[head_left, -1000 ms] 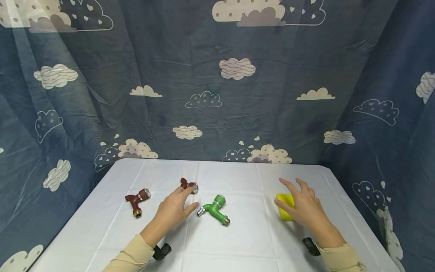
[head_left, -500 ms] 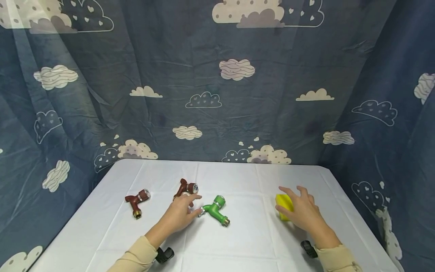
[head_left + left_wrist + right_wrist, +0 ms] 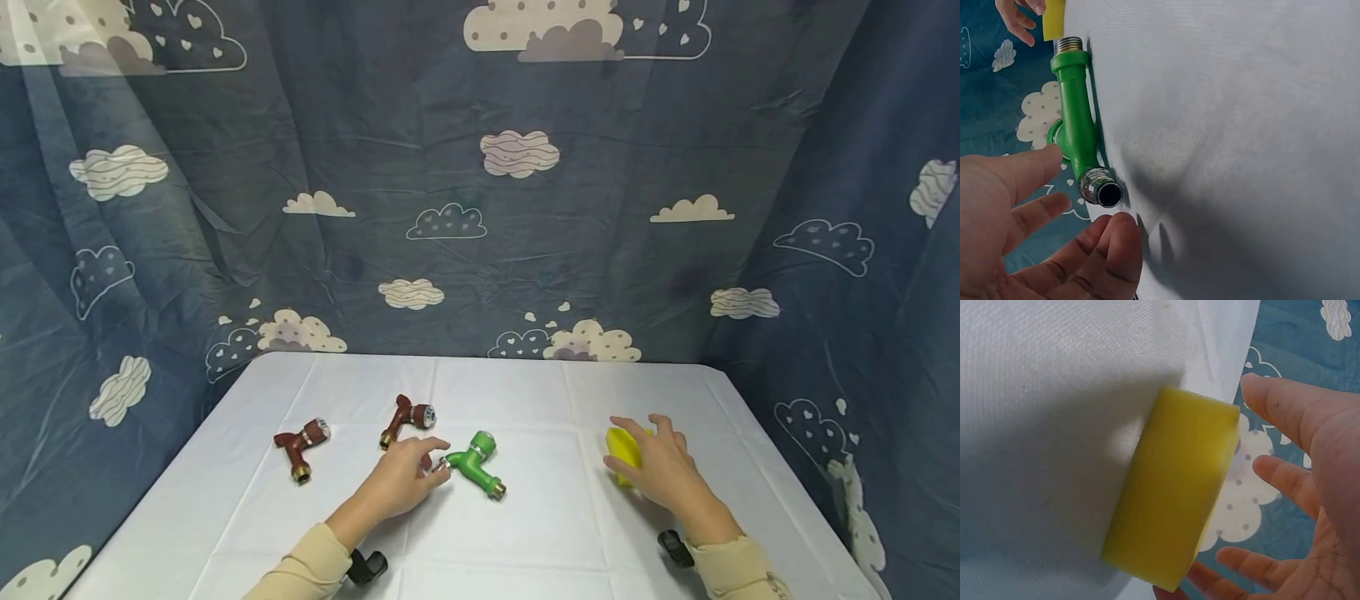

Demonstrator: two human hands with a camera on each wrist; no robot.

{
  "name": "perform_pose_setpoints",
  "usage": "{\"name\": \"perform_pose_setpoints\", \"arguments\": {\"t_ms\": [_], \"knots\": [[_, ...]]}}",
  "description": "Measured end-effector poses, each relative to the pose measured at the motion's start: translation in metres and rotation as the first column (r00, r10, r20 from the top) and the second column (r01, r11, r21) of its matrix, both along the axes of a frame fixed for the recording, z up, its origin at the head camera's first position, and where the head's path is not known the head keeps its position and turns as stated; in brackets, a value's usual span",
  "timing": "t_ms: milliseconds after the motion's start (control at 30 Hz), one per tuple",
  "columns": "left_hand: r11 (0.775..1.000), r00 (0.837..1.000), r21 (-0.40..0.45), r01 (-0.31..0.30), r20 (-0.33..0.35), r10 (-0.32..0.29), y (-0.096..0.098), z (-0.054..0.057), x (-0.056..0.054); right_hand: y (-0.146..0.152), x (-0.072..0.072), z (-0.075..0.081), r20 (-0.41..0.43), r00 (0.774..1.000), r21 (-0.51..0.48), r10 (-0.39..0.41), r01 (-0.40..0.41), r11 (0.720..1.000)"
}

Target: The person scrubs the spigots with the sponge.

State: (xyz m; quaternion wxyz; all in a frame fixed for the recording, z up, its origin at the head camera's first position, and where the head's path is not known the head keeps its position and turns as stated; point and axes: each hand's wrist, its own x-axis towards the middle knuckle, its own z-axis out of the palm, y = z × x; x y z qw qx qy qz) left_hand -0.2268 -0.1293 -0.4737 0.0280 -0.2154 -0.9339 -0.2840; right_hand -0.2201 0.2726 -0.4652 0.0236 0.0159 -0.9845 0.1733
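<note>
Navy cloud-print curtain (image 3: 600, 267) hangs beyond a white-covered table (image 3: 540, 542). Both loosely spread, the left hand (image 3: 393, 483) and right hand (image 3: 665, 471) grasp nothing that I can see. The green tap (image 3: 472, 467) has its spout just beside the left fingertips; one brown tap (image 3: 405, 412) lies beyond that hand, another brown tap (image 3: 297, 447) to its left. The yellow sponge (image 3: 1169, 487) sits beside the right fingers, contact unclear.

We hold our left arm (image 3: 303, 567) and right arm (image 3: 738, 567) forward, well apart and angled inward. Our left hand (image 3: 401, 475) points right, its thumb (image 3: 438, 477) and forefinger (image 3: 433, 444) parted, fingers loosely bent. Our right hand (image 3: 660, 471) leans left, back upward, its fingers spread and slightly curved.
</note>
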Motion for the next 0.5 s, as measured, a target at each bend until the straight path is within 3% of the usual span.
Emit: {"name": "perform_pose_setpoints", "arguments": {"t_ms": [500], "knots": [[1.000, 1.000, 0.001, 0.009, 0.006, -0.009, -0.0002, -0.0047, 0.0028, -0.0026, -0.0030, -0.0095, -0.017, 1.000, 0.003, -0.011, 0.011, 1.000]]}}
